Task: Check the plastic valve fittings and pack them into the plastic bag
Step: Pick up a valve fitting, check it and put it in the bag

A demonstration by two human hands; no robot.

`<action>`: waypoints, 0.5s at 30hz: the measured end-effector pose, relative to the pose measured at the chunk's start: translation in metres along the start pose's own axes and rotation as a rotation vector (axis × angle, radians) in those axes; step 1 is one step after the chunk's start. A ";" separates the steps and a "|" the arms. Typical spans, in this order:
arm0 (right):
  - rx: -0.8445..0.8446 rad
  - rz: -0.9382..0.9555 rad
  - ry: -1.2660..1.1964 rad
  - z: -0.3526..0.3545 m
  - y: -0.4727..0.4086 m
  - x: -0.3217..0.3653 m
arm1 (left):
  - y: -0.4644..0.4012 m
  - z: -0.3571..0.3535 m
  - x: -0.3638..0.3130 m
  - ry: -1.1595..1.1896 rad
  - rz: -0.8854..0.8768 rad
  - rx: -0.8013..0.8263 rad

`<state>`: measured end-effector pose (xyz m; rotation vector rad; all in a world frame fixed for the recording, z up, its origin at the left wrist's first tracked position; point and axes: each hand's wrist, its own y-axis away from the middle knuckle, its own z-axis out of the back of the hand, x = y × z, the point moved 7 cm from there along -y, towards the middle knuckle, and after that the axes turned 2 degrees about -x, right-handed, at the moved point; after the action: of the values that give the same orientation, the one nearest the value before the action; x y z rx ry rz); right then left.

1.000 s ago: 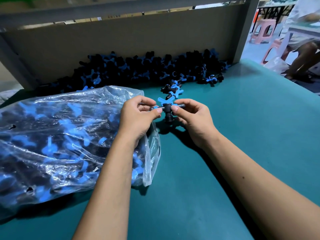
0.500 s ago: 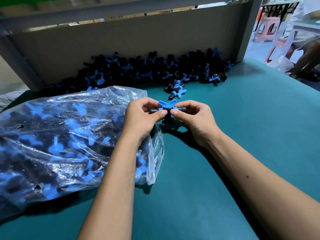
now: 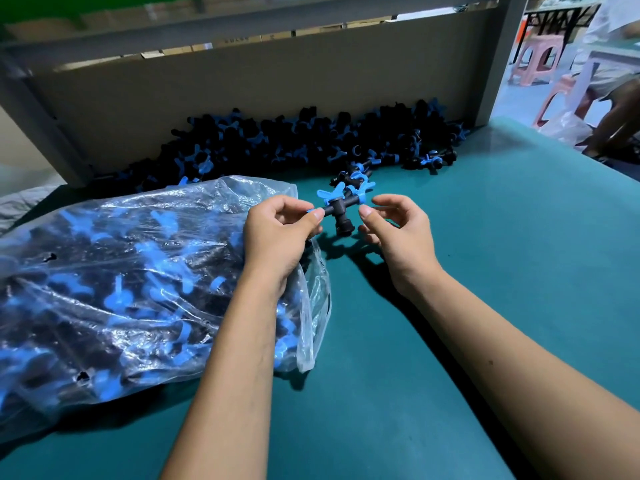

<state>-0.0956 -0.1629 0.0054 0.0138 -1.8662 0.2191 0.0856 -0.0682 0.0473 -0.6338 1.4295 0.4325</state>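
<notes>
Pinching one end of a black valve fitting with a blue winged handle, the left hand held the piece above the green table, thumb and fingers curled on its horizontal stem. Right hand: just beside the fitting's other end, not touching it, fingers loosely curled and gripping nothing. Fitting: T-shaped, lower socket pointing down toward the table, suspended between the two hands, near the mouth of the plastic bag. Bag: clear, lying on its side on the table's left part, well filled with black-and-blue fittings, its open end under the left wrist. Loose stock: one long pile of fittings heaped along the far edge against a cardboard backboard, with a small cluster of fittings lying just beyond the hands. Background, right: pink stools and part of another person.
</notes>
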 end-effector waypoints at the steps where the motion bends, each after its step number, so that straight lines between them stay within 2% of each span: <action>1: 0.015 0.029 0.070 -0.002 0.002 0.001 | 0.000 0.001 0.000 0.011 0.001 -0.011; 7: 0.223 0.183 0.395 -0.024 0.014 0.008 | 0.003 -0.001 -0.002 -0.011 -0.007 -0.027; 10: 0.171 0.251 0.458 -0.021 0.013 0.012 | 0.004 -0.002 -0.004 -0.026 -0.018 -0.017; 15: 0.115 0.150 0.337 -0.015 0.007 0.004 | 0.004 -0.005 -0.012 -0.191 -0.117 -0.006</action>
<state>-0.0838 -0.1533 0.0123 -0.0799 -1.5178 0.4076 0.0779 -0.0670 0.0582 -0.6594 1.2046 0.3944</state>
